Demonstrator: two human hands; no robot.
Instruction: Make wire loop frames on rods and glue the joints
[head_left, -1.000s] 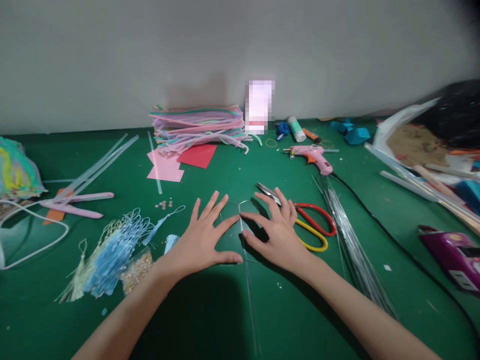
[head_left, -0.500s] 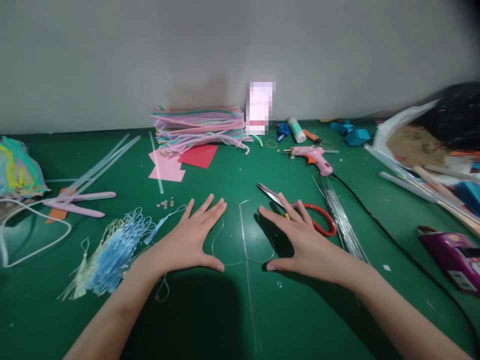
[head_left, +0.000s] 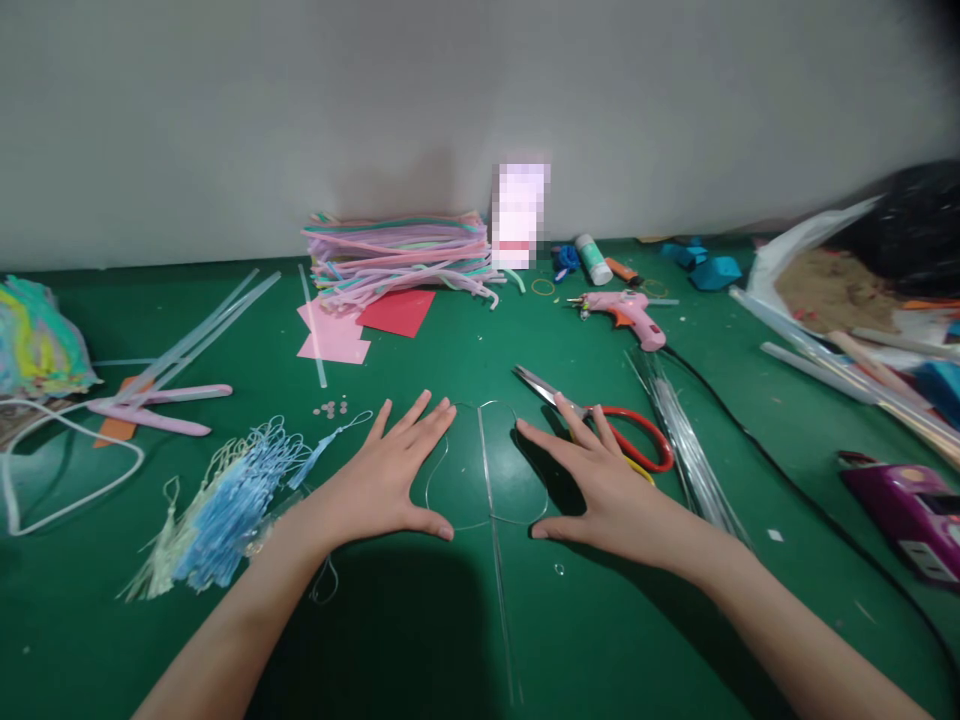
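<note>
Spread fingers of my left hand (head_left: 394,480) lie at the left side of a thin clear wire shape (head_left: 487,470) on the green tabletop. It has two rounded loops, one on each side of a straight clear stem that runs toward me. My right hand (head_left: 596,475) is open at the right loop, thumb and forefinger apart along its edge. Whether the fingertips press on the wire I cannot tell. Red-handled scissors (head_left: 637,430) lie just beyond my right hand, partly covered by its fingers. Blue and pale tassels (head_left: 240,505) lie beside my left wrist.
A pink glue gun (head_left: 626,312) with a black cord (head_left: 750,435) lies at the right, near a bundle of clear strands (head_left: 694,450). Pipe cleaners (head_left: 397,255) are stacked at the wall. Pink and red paper (head_left: 397,312) lies before them. A purple device (head_left: 907,515) sits far right.
My right hand has shifted very slightly left, showing more of a yellow loop by the scissors. My left hand is almost still, and the wire shape stays in place.
</note>
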